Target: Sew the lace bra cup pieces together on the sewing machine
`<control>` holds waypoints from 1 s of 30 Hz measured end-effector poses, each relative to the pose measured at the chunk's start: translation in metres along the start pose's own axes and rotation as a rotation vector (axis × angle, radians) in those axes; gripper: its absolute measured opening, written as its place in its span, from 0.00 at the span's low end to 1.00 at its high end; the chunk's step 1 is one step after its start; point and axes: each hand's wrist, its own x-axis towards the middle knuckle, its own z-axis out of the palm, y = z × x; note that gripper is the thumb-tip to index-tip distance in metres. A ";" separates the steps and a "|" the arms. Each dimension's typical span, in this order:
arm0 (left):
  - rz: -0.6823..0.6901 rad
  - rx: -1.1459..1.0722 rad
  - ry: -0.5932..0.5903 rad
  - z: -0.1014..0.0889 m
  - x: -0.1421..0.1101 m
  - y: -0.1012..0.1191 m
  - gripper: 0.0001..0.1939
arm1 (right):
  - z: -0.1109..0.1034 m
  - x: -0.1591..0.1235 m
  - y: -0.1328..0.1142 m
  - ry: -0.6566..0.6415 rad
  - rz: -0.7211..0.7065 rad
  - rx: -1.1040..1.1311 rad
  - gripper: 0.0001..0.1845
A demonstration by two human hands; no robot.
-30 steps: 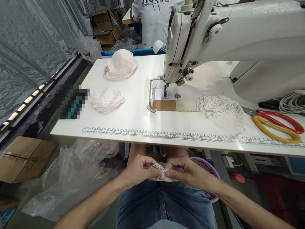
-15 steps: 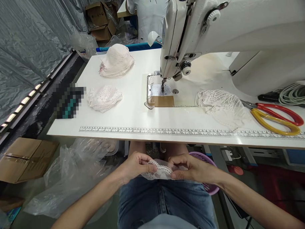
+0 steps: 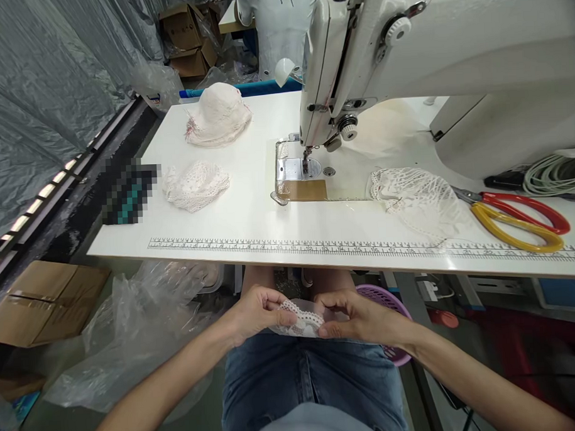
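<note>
Over my lap, below the table's front edge, both hands pinch a small piece of white lace (image 3: pixel 298 320). My left hand (image 3: pixel 255 312) grips its left end with fingers closed. My right hand (image 3: pixel 354 315) grips the right end, thumb and forefinger pressed together. The lace stretches a short way between them, above my blue jeans (image 3: pixel 307 384). On the white table (image 3: pixel 250 217) stands a white sewing machine (image 3: pixel 428 66), its needle (image 3: pixel 306 162) over the metal plate.
A pale hat (image 3: pixel 217 115) and a white lace bundle (image 3: pixel 194 185) lie at the table's left. More lace (image 3: pixel 419 201) and red-and-yellow scissors (image 3: pixel 518 220) lie right. A purple basket (image 3: pixel 389 312) sits under the table, plastic bags (image 3: pixel 135 327) and a cardboard box (image 3: pixel 45 299) left. A person (image 3: pixel 281 21) stands behind.
The hands have barely shifted while working the lace between the fingertips. The view has tilted slightly, so the table sits a little higher in frame.
</note>
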 end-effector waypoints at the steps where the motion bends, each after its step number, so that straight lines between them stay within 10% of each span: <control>1: 0.001 -0.003 -0.002 0.000 0.000 0.000 0.17 | 0.000 0.000 0.000 0.001 0.004 -0.008 0.17; 30: 0.255 0.222 -0.040 0.002 0.001 -0.009 0.16 | -0.003 -0.008 0.002 0.068 0.036 -0.089 0.18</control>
